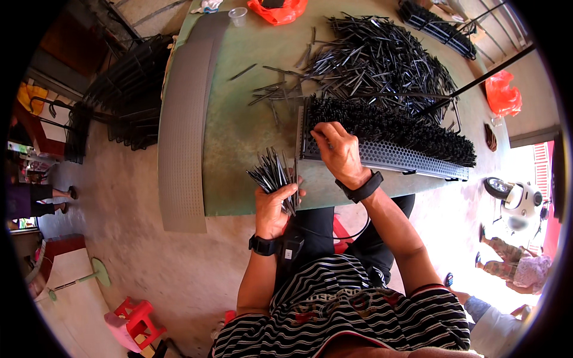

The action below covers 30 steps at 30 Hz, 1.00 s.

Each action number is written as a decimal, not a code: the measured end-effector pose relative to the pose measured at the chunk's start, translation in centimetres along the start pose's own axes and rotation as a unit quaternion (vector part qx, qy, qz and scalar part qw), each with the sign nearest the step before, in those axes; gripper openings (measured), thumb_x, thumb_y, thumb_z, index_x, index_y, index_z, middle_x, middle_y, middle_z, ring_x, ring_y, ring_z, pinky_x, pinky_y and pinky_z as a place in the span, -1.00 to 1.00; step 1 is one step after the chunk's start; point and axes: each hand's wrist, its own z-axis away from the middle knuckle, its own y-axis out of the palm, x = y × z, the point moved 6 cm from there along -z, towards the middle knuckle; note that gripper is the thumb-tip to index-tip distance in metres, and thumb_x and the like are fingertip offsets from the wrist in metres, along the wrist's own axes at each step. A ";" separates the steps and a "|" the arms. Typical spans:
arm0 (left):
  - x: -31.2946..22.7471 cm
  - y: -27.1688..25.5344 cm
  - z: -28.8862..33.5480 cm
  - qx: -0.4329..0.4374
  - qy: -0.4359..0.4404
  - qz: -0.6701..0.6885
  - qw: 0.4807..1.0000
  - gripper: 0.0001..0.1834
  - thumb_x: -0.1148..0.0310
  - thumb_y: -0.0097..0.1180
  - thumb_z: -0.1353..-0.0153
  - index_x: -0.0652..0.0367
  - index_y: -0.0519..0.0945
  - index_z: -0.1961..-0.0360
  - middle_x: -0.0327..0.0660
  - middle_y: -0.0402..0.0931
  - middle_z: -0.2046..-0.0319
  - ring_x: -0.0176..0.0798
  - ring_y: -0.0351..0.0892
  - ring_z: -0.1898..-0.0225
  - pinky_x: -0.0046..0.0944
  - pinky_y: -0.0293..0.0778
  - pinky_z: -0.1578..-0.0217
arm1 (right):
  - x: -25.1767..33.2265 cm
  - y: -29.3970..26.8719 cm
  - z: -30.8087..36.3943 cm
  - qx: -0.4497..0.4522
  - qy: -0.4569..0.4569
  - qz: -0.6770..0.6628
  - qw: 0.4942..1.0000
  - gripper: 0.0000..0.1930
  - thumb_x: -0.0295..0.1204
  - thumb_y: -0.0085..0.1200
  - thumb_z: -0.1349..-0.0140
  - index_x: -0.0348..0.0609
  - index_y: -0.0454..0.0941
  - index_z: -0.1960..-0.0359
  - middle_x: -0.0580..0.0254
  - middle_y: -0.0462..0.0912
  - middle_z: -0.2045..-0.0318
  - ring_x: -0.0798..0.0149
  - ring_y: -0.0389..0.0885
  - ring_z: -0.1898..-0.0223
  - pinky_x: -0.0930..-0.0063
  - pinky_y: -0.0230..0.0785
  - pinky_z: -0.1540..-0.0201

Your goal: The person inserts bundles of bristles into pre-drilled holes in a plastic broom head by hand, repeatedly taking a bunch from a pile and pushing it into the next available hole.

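Strips (273, 171) in fingers (284, 192), perhaps plastic, perforated panel (391, 157)

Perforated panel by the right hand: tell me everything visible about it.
The perforated panel is long, narrow and grey, seemingly metal, with rows of round holes showing along its near side. Dense black bristle-like pieces cover the rest. It sits slantwise near the edge of the green table. The right hand is at its left end; whether they touch is unclear.
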 end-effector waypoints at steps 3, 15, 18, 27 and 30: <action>-0.1 0.0 0.0 0.004 0.015 0.009 1.000 -0.72 0.70 0.17 0.09 0.40 0.52 0.26 -0.01 0.58 0.41 -0.14 0.60 0.51 -0.30 0.52 0.53 | 0.7 -0.1 -1.1 0.037 -0.031 0.067 0.997 -0.93 -0.52 0.10 -0.03 -0.20 0.46 0.47 0.13 0.41 0.57 0.03 0.47 0.60 0.29 0.32 0.61; 0.1 1.8 0.3 0.047 0.008 0.016 0.999 -0.72 0.68 0.20 0.07 0.35 0.52 0.26 -0.10 0.57 0.45 -0.20 0.59 0.52 -0.30 0.53 0.50 | 0.1 1.5 2.7 0.336 0.301 -0.234 0.861 -0.81 -0.39 0.13 -0.12 -0.33 0.56 0.43 0.27 0.53 0.68 0.52 0.45 0.66 0.58 0.29 0.63; 0.5 2.4 0.4 0.045 -0.009 0.026 0.999 -0.72 0.65 0.21 0.06 0.35 0.52 0.25 -0.12 0.57 0.45 -0.21 0.59 0.52 -0.33 0.52 0.48 | -0.6 1.2 4.0 0.277 0.374 -0.295 0.835 -0.80 -0.39 0.12 -0.14 -0.32 0.56 0.44 0.34 0.54 0.66 0.54 0.45 0.67 0.66 0.27 0.65; 0.6 2.2 0.1 -0.016 0.089 -0.061 0.994 -0.70 0.62 0.25 0.10 0.34 0.53 0.27 -0.18 0.57 0.48 -0.35 0.55 0.50 -0.38 0.49 0.46 | -1.1 0.8 5.1 0.192 0.395 -0.275 0.855 -0.78 -0.43 0.03 -0.15 -0.43 0.53 0.45 0.21 0.54 0.69 0.48 0.49 0.72 0.60 0.31 0.69; 0.7 2.3 0.0 -0.019 0.090 -0.061 0.994 -0.71 0.63 0.25 0.10 0.34 0.53 0.27 -0.19 0.56 0.48 -0.35 0.54 0.49 -0.37 0.48 0.46 | -1.0 0.8 5.2 0.190 0.401 -0.291 0.847 -0.78 -0.44 0.01 -0.15 -0.45 0.52 0.40 0.18 0.55 0.67 0.46 0.51 0.70 0.58 0.34 0.67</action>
